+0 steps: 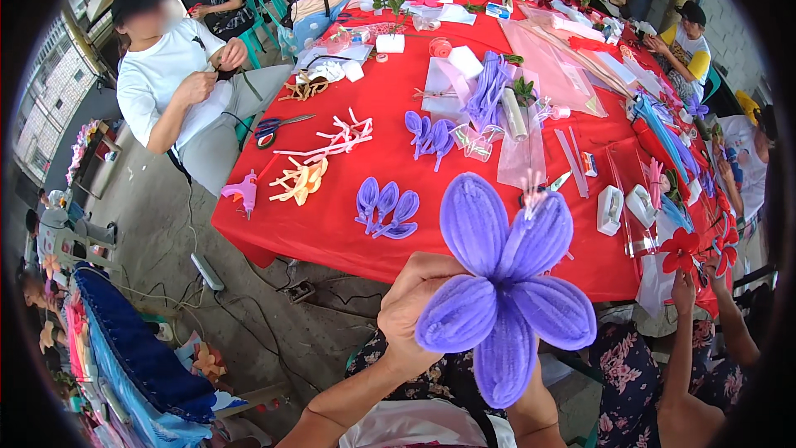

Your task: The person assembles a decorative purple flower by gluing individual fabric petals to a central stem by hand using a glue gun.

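Note:
A large purple flower [502, 286] of fuzzy pipe-cleaner petals faces up in front of me, past the table's near edge. My left hand [414, 303] is closed at its left side, fingers curled in behind the petals. Of my right hand, only the wrist and forearm [535, 406] show below the flower; the petals hide its fingers. A tuft of pale pink filaments [533, 195] shows at the upper right petal; whether it belongs to the flower I cannot tell. Loose purple petals [387, 209] lie on the table to the left, and more purple petals [429, 137] lie farther back.
On the red-covered table [323, 129] lie a pink glue gun [242, 192], scissors [280, 129], peach petals [300, 181], pink pieces [336, 137] and purple stems [491, 87]. Beside me at right, a person's hands hold red flowers [680, 249]. Cables and a power strip [207, 271] cross the floor.

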The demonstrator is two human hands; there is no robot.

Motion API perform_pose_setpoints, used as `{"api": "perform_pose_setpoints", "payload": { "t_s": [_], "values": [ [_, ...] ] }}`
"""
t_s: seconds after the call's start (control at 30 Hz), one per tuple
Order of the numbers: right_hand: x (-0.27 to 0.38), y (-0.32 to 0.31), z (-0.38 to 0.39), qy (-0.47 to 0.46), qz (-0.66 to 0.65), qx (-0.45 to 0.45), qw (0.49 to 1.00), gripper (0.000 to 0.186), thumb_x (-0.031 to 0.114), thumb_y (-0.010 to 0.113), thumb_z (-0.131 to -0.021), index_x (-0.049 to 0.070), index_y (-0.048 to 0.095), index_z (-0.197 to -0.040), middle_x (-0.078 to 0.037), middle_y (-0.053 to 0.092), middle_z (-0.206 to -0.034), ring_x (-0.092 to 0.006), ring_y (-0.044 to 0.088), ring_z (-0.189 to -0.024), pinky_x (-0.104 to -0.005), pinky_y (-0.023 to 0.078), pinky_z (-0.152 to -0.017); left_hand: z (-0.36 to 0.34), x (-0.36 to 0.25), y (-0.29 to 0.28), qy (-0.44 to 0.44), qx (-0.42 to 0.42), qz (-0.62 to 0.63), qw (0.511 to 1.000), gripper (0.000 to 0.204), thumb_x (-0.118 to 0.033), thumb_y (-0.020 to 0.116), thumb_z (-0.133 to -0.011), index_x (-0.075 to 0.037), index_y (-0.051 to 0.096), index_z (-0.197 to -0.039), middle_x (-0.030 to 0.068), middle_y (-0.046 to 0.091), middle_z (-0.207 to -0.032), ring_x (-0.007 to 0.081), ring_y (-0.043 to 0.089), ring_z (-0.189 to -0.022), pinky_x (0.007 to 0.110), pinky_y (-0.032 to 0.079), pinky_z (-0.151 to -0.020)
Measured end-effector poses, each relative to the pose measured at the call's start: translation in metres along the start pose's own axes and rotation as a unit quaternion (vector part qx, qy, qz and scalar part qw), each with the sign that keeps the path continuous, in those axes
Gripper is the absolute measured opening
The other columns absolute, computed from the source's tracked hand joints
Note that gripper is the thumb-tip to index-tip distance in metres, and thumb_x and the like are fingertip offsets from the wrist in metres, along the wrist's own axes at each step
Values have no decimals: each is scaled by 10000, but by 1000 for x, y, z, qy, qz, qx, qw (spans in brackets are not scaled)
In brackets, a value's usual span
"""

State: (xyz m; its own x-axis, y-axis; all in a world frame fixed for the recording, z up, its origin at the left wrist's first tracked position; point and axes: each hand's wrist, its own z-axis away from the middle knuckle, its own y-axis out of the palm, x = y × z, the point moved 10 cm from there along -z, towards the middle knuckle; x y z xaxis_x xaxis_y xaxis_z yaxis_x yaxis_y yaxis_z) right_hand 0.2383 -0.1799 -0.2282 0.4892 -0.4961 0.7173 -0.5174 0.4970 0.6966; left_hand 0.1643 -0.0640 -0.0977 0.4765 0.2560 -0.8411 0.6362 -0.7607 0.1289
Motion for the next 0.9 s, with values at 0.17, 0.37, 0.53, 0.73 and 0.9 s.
{"api": "perform_pose_setpoints", "payload": {
  "t_s": [0.17, 0.37, 0.53, 0.73, 0.9],
  "values": [
    [-1, -2, 5, 12, -16, -18, 1000, 333, 223, 479, -853, 39, 427, -1126, -122, 474, -1099, -214, 480, -986, -340, 373, -878, -2, -8, 3, 49, 33, 23, 998, 219, 9, 674, -628, 36, 620, -839, 107, 559, -872, 184, 548, -780, 260, 442, -668],
    [-1, -16, 5, 1, -42, -58, 997, 410, 265, 448, -876, 48, 374, -1217, -132, 441, -1183, -232, 454, -1071, -366, 344, -949, 1, 2, 7, -14, 29, -17, 999, 182, 2, 671, -647, 28, 619, -819, 103, 552, -868, 172, 538, -783, 255, 435, -673],
    [49, 20, -12, -150, 200, -98, 963, 299, 144, 576, -747, 78, 518, -1033, -83, 536, -1044, -185, 523, -944, -346, 421, -811, -10, 4, 7, 31, 47, -104, 993, 345, -7, 697, -633, 9, 554, -947, 108, 515, -953, 156, 524, -772, 250, 431, -657],
    [47, 39, -24, -34, 37, 38, 998, 410, 222, 474, -864, 57, 395, -1230, -113, 444, -1223, -214, 462, -1099, -371, 359, -963, -25, -43, 24, 242, 98, -213, 941, 493, 19, 679, -613, -41, 533, -1081, 116, 449, -1097, 172, 501, -729, 267, 434, -605],
    [52, 47, -27, 40, -98, -24, 994, 170, 86, 614, -766, -19, 596, -899, -110, 625, -802, -156, 601, -715, -257, 492, -692, -25, -35, 36, 247, 194, -178, 933, 400, 26, 661, -592, -68, 596, -975, 84, 552, -1038, 197, 556, -865, 273, 443, -616]
  ]
}}
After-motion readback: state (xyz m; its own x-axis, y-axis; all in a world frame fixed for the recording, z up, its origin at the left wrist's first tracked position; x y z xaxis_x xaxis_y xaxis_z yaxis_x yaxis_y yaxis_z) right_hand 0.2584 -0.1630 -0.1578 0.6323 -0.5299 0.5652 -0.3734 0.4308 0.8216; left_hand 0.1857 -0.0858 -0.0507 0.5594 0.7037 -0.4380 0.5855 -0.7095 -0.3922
